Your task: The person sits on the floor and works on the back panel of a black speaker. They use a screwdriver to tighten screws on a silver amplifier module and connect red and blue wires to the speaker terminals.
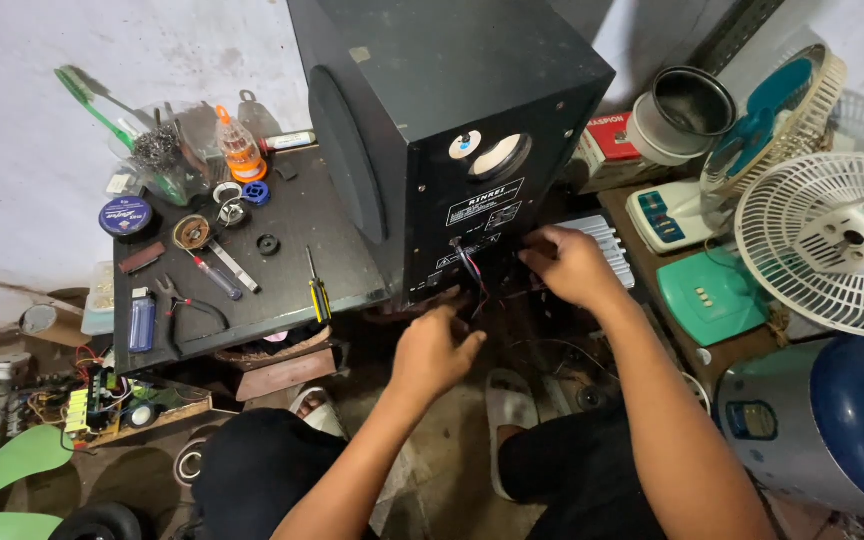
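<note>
The left hand is curled just under the big black speaker box. The right hand pinches the thin wires at its back.

A black speaker box stands tilted on a dark table. Both hands reach to its back panel: the left hand sits low at the bottom edge, the right hand beside the red and black wires. A screwdriver, pliers and a lighter lie on the table. White fans stand to the right.
</note>
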